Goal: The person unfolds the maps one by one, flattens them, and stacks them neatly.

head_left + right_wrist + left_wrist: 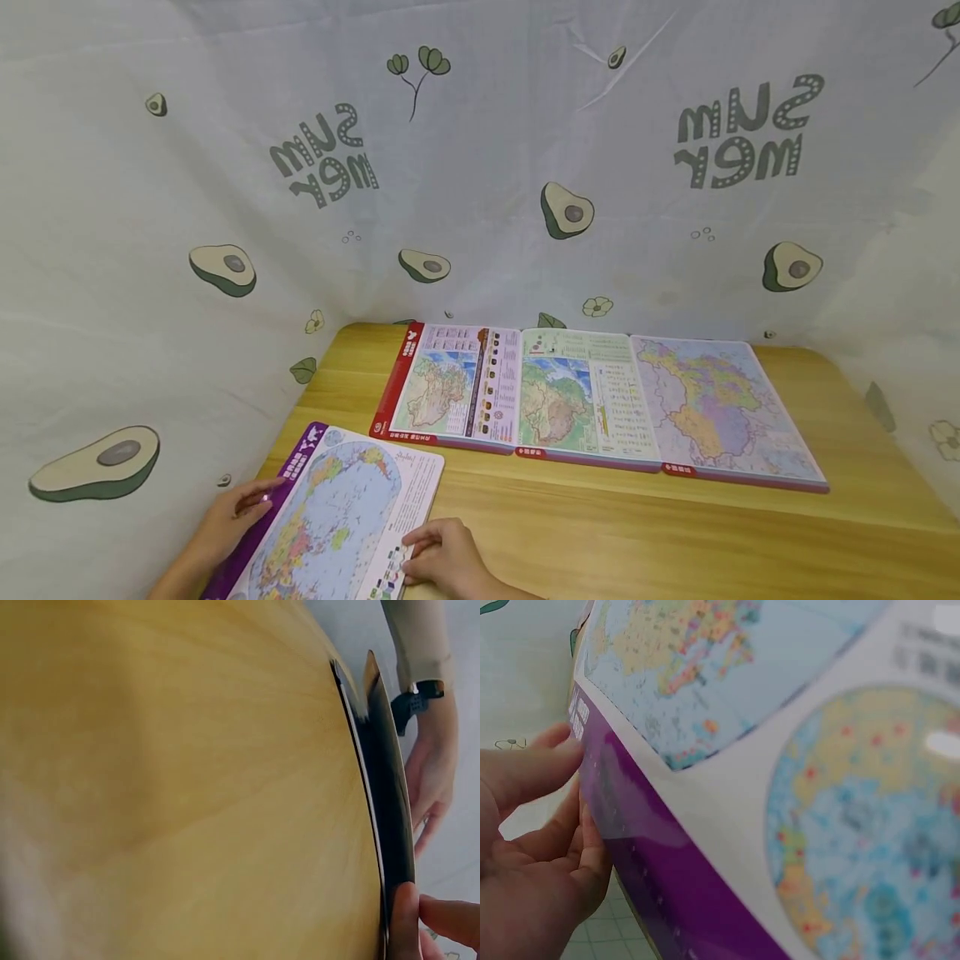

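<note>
A world map sheet with a purple border lies at the near left in the head view. My left hand pinches it at the purple edge. In the left wrist view the thumb is against the border's front, with fingers curled behind it. At the opposite, white edge my right hand grips the sheet. The right wrist view has that sheet nearly edge-on, its dark underside showing, between a fingertip and the thumb side of the hand.
Side by side along the back of the wooden table lie a red-bordered map, a second map and a political map. Behind and beside the table hangs a white curtain printed with avocados.
</note>
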`<state>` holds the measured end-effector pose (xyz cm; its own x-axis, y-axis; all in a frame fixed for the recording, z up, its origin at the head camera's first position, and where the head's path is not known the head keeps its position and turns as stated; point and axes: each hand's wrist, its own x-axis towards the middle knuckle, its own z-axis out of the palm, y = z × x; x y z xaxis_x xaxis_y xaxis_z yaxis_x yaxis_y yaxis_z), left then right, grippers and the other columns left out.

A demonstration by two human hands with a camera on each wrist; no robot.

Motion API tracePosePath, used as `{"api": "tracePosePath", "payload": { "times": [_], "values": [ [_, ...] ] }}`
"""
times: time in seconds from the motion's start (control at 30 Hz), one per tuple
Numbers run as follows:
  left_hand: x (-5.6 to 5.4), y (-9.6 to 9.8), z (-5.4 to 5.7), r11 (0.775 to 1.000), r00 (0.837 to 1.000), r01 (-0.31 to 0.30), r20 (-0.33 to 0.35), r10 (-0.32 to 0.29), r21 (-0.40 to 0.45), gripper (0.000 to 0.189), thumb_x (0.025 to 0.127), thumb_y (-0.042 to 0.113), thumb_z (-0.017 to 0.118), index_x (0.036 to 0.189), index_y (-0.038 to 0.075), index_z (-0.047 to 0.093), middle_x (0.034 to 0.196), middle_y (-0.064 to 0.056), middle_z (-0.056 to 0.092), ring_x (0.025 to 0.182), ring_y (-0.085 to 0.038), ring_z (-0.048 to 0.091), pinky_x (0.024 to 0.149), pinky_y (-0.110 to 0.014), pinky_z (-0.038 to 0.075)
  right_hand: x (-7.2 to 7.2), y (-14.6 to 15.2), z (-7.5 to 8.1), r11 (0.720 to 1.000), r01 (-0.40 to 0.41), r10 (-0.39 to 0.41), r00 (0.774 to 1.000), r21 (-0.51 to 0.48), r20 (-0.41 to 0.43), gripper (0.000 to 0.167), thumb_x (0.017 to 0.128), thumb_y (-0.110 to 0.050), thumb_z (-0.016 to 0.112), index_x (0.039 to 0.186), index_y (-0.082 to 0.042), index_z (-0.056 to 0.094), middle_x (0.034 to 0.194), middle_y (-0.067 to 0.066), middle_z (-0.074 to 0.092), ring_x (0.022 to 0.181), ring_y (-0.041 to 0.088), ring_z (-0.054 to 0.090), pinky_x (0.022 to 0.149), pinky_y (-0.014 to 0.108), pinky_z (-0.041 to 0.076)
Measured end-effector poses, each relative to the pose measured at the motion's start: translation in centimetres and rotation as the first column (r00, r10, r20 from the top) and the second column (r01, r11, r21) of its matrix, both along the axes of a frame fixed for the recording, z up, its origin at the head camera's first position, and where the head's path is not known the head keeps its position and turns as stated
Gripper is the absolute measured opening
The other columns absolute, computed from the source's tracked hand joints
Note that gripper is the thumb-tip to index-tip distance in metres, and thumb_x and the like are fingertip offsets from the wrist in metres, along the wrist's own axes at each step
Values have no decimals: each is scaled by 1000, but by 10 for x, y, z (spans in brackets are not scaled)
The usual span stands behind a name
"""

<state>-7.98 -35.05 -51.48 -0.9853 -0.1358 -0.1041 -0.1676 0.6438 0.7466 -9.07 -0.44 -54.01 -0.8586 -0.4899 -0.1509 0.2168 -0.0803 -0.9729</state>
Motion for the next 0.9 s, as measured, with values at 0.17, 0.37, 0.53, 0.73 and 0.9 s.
{"api": "tracePosePath", "payload": {
  "times": [0.17, 0.37, 0.53, 0.73, 0.9],
  "values": [
    [-1, -3, -1, 1000, 1000, 3, -17, -3, -28, 32, 100, -3, 53, 131, -6, 60, 128, -30, 59, 99, -22, 63, 75, -21, 53, -1, 0, -2, 1000, -11, 11, 1000, -5, -21, 27, 73, 25, 68, 96, 11, 70, 70, 8, 61, 64, 33, 71, 57, 27, 60],
    [-2, -7, -3, 1000, 1000, 17, -21, -16, 12, 30, 100, -1, 54, 129, -7, 60, 126, -30, 60, 94, -19, 66, 72, -24, 55, -3, 0, -4, 1000, -17, 17, 999, -1, -41, 27, 73, 23, 72, 97, 10, 70, 70, 10, 64, 61, 24, 70, 56, 25, 59],
    [-1, -10, -5, 999, 997, 46, -66, -45, 16, 28, 98, 0, 58, 125, -8, 63, 114, -22, 67, 92, -7, 64, 76, -22, 55, -3, 1, -3, 1000, -18, 19, 999, 12, -45, 28, 72, 23, 73, 96, 10, 70, 69, 11, 64, 59, 20, 69, 54, 26, 58],
    [2, -14, -9, 997, 988, 80, -133, -77, 12, 24, 97, 1, 61, 119, -7, 66, 114, -21, 68, 92, 5, 61, 78, -17, 53, -1, -1, 1, 1000, -17, 16, 1000, 25, 15, 30, 72, 26, 70, 98, 9, 71, 70, 10, 62, 57, 23, 69, 55, 31, 60],
    [4, -17, -5, 998, 996, 65, -69, -63, 17, 26, 98, 7, 62, 121, -6, 66, 121, -23, 65, 104, -8, 63, 80, -17, 52, 1, 0, 5, 1000, -10, 9, 999, 19, 37, 32, 72, 26, 69, 98, 8, 71, 74, 11, 60, 60, 29, 70, 56, 36, 61]
  ]
}}
